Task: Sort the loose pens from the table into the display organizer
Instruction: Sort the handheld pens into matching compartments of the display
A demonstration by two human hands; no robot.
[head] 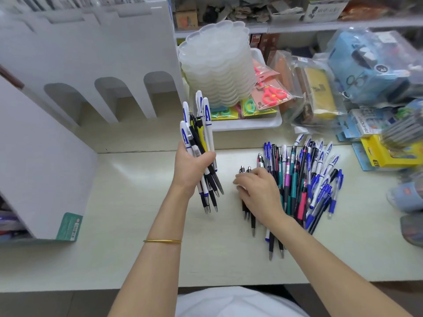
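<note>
Left hand (pixel 192 165) raised above table (pixel 137 225), fingers wrapped tight round bundle of pens (pixel 201 143) — white, black, one yellow, tips pointing down. Right hand (pixel 258 193) palm-down on left edge of loose pile (pixel 304 179), fingers bent over few dark pens; fingertips hidden, cannot tell if any is pinched. Display organizer (pixel 91 53) stands back left, arched slots (pixel 109 97) facing table. Risk, to my eye: bundle fanned, uneven — one more pen and lower ones may slip from fist. Careless reach could scatter pile.
</note>
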